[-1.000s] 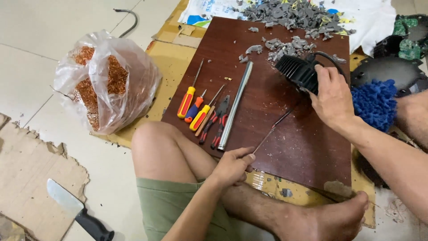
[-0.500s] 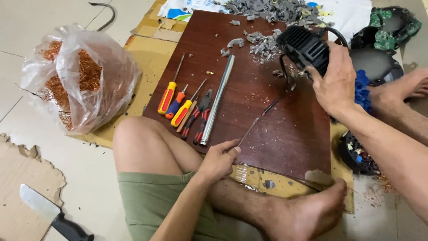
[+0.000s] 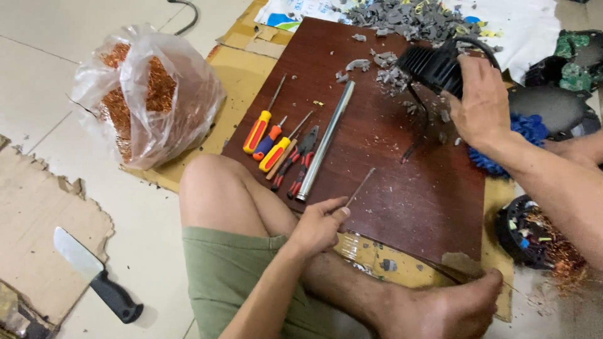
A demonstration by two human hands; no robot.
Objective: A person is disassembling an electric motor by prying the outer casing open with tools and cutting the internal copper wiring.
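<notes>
My left hand (image 3: 320, 223) pinches a thin metal rod (image 3: 360, 187) whose tip rests on the dark red wooden board (image 3: 402, 207), near the board's front edge. My right hand (image 3: 480, 103) grips a black finned device (image 3: 430, 66) at the board's far right, tilted up, with a black cable (image 3: 418, 132) hanging from it onto the board. My bent left leg (image 3: 220, 194) lies beside the board and my foot (image 3: 449, 307) is in front of it.
Three screwdrivers (image 3: 267, 135), red-handled pliers (image 3: 300, 160) and a steel tube (image 3: 325, 141) lie on the board's left. Grey plastic scraps (image 3: 408, 16) pile up at the far edge. A bag of copper wire (image 3: 147, 94) sits left, a knife (image 3: 94, 273) on cardboard at lower left, a blue part (image 3: 527, 129) right.
My right hand has lifted and tilted the black device toward the far edge. The thin rod in my left hand has come away from the device and now points at bare board.
</notes>
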